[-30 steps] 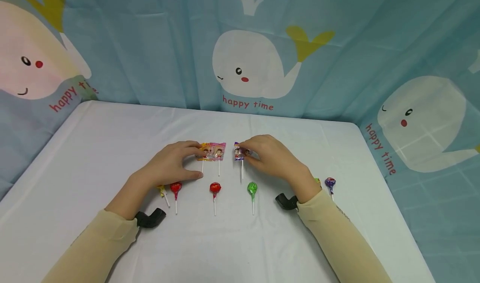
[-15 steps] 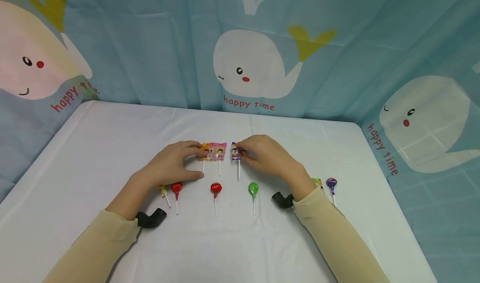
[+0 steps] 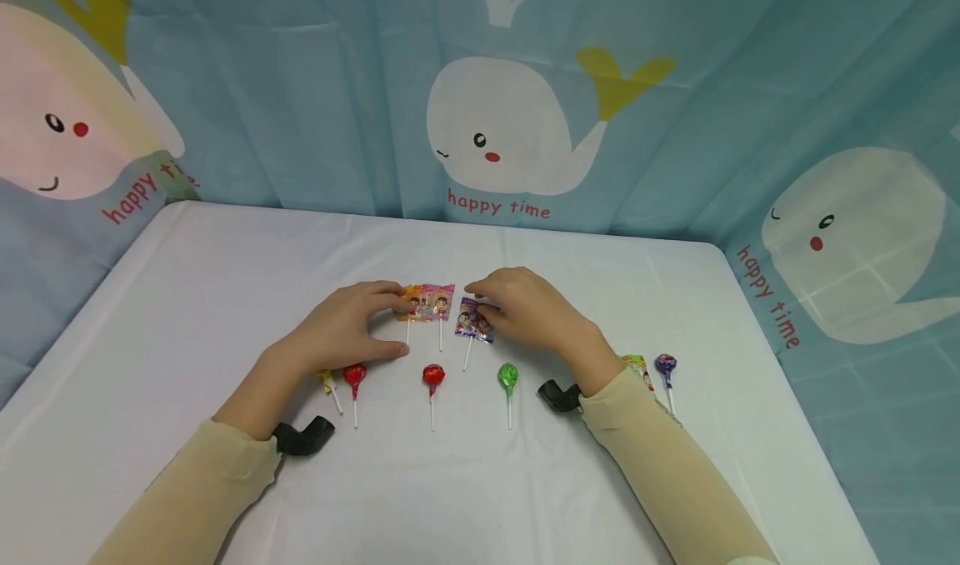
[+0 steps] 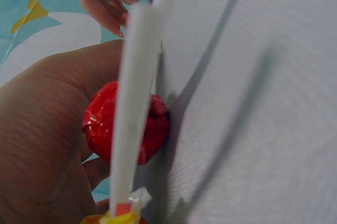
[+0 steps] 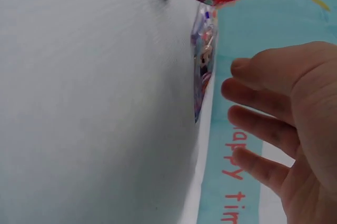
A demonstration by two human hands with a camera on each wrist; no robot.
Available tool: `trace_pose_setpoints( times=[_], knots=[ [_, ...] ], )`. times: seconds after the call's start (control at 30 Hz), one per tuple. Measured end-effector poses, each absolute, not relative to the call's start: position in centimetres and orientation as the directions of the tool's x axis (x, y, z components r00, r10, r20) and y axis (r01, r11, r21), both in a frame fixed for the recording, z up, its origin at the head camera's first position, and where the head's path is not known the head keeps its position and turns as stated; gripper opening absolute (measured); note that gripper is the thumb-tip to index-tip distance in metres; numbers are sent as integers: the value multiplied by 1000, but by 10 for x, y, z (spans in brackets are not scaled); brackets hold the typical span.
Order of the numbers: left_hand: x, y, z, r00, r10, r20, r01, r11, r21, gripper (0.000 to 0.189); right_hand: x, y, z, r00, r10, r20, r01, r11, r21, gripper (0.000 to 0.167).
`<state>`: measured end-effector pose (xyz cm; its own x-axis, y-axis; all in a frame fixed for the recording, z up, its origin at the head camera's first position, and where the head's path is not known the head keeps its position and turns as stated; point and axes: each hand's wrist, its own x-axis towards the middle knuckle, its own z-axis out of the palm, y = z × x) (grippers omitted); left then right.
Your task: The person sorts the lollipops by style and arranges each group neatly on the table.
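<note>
My left hand rests at the left side of two flat-wrapped lollipops lying side by side. Its fingertips touch the yellow-orange lollipop, while the thumb lies apart by that stick's lower end. The pink lollipop adjoins it on the right. Slightly tilted, a purple-wrapped lollipop lies on the table to the right of the pair. My right hand hovers beside it, and in the right wrist view the extended fingers stand apart from the purple wrapper.
Nearer me lie two red lollipops, a green lollipop and a partly hidden yellow-wrapped one. By the right sleeve are a green-yellow wrapper and a purple round lollipop. A whale-print curtain borders the white table.
The right hand brought the purple-wrapped lollipop leftward towards the pair, then let go of it. That lollipop now lies lower and tilted. My left hand stayed in place.
</note>
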<state>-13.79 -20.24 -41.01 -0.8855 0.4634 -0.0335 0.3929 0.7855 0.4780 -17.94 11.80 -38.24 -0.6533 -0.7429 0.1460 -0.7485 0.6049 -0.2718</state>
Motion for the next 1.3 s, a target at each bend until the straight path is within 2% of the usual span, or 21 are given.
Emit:
trace_pose_setpoints(
  times=[0.17,0.3,0.63,1.3],
  knots=[
    [-138,-201,-409,-887,461,-35,389,786,480,61,-179,117,-383,-672,-732,113,-729,627,-274,35],
    [-138,-202,-409,-888,459,-34,389,786,480,61,-179,119,-385,-663,-743,89,-730,616,-297,37],
    [-137,-203,-409,-886,463,-25,396,783,480,61,-176,122,-389,-654,-756,25,-728,619,-295,58],
    [-136,-202,-408,-888,460,-26,391,782,484,61,-176,122,-390,-666,-745,25,-710,623,-329,47]
  ],
)
